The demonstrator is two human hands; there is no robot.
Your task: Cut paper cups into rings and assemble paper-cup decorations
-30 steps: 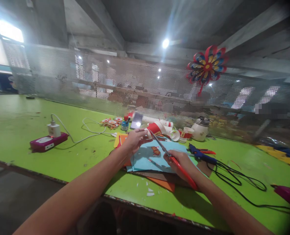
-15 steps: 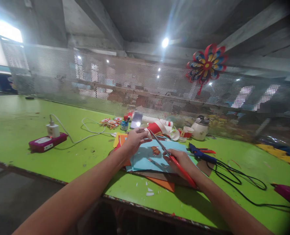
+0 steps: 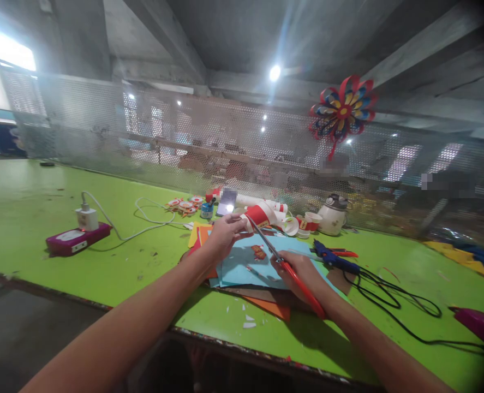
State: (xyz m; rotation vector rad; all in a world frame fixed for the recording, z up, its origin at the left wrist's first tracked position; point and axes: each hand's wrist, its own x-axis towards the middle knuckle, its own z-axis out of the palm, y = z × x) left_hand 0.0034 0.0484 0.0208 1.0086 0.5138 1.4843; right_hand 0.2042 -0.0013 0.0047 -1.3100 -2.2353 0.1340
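My left hand point(image 3: 226, 236) is closed on a red and white paper cup point(image 3: 260, 216), tilted on its side above the papers. In my right hand point(image 3: 299, 268) are scissors point(image 3: 298, 283) with long red handles. Their blades reach up to the cup's edge by my left fingers; whether they bite into the paper is too small to tell. Under both hands lie light-blue paper sheets point(image 3: 237, 267), with a small brown and red cut-out point(image 3: 258, 252) on top. Orange paper point(image 3: 268, 307) sticks out below the stack.
A blue glue gun point(image 3: 335, 257) with a black cable lies right of the papers. Behind stand a phone point(image 3: 227, 202), a blue jar point(image 3: 207, 210), cups point(image 3: 313, 220) and a white kettle-shaped bottle point(image 3: 333, 215). At left is a purple power strip point(image 3: 78, 240); white scraps point(image 3: 249, 325) lie near the front edge.
The hands, cup and scissors hold nearly the same pose. The scissor handles have shifted slightly, and the whole view has drifted a little.
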